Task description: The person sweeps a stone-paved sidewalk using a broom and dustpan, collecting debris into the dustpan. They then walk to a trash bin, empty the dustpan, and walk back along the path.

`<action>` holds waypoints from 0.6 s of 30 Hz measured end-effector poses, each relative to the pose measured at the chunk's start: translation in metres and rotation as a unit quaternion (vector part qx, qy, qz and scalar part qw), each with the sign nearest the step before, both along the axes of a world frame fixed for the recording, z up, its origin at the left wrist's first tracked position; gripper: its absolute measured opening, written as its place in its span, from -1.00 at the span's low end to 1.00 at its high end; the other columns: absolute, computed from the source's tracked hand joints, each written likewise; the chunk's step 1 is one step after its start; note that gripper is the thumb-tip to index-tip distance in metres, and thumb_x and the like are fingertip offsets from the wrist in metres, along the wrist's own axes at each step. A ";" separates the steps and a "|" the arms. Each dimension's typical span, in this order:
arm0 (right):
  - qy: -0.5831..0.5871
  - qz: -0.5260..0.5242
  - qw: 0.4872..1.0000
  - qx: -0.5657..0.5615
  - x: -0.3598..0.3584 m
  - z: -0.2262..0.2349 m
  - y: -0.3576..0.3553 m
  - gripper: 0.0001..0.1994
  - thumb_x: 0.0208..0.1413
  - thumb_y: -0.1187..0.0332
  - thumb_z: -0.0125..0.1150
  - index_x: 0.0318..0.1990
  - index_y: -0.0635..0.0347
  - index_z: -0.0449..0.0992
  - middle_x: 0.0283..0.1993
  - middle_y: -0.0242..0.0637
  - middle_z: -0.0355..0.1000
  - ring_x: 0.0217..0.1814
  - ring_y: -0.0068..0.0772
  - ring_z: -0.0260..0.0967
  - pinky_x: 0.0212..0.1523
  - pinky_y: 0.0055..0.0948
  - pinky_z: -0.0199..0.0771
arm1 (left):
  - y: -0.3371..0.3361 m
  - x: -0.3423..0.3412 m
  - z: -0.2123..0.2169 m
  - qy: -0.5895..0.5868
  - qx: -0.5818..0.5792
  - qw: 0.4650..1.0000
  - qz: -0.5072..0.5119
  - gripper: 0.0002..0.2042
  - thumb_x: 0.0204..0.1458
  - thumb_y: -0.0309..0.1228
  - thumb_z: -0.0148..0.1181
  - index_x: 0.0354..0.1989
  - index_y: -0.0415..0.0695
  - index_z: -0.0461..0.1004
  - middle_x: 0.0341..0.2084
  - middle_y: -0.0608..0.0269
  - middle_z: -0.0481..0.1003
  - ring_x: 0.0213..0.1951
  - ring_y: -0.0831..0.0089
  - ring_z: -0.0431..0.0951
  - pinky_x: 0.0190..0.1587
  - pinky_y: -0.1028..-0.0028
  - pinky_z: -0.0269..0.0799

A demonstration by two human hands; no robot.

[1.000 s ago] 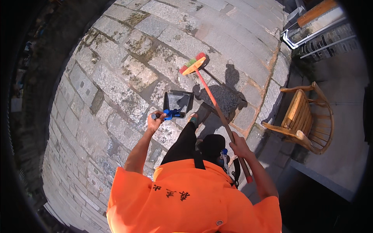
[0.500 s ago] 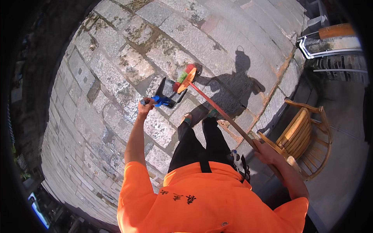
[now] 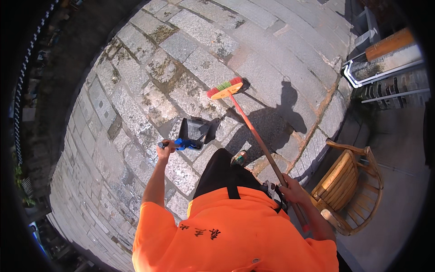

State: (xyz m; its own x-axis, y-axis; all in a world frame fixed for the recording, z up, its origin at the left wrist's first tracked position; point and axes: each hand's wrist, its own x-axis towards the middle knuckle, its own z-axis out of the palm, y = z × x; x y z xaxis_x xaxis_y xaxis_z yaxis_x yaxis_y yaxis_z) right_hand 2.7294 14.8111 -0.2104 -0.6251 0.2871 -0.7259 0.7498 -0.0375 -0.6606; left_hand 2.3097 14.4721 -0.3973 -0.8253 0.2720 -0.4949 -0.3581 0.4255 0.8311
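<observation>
Seen from the head camera, a broom with a long red-and-brown handle (image 3: 251, 129) stood clear of a black scoop-shaped dustpan (image 3: 195, 129), its orange block (image 3: 228, 90) toward one o'clock from the pan; half a second earlier the two had overlapped. The right hand's fingers (image 3: 292, 188) wrapped the broom handle, whose red end now showed below the grip; the left hand (image 3: 166, 148) gripped the dustpan's handle beside a blue wrapping (image 3: 185, 144). The broom's long axis ran from five to eleven o'clock, red-and-green bristles outermost, the block itself lying from eight to two. Grey stone paving (image 3: 176, 47) spread broadly from nine to one o'clock. A slatted yellow-brown wooden chair (image 3: 337, 179) bordered the right hand toward three o'clock, beyond a raised stone edge (image 3: 333, 111).
</observation>
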 end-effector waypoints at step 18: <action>0.019 0.044 0.994 0.098 -0.343 -0.079 0.311 -0.53 -0.07 0.47 0.01 0.07 0.31 0.19 -0.62 -0.10 0.35 -0.71 -0.29 0.36 -0.67 -0.36 0.36 | 0.326 -0.268 -0.063 0.019 0.011 1.000 -0.008 -0.82 -0.07 -0.38 0.22 -0.46 -0.29 0.49 -0.62 0.20 0.48 -0.62 0.49 0.49 -0.57 0.57 0.43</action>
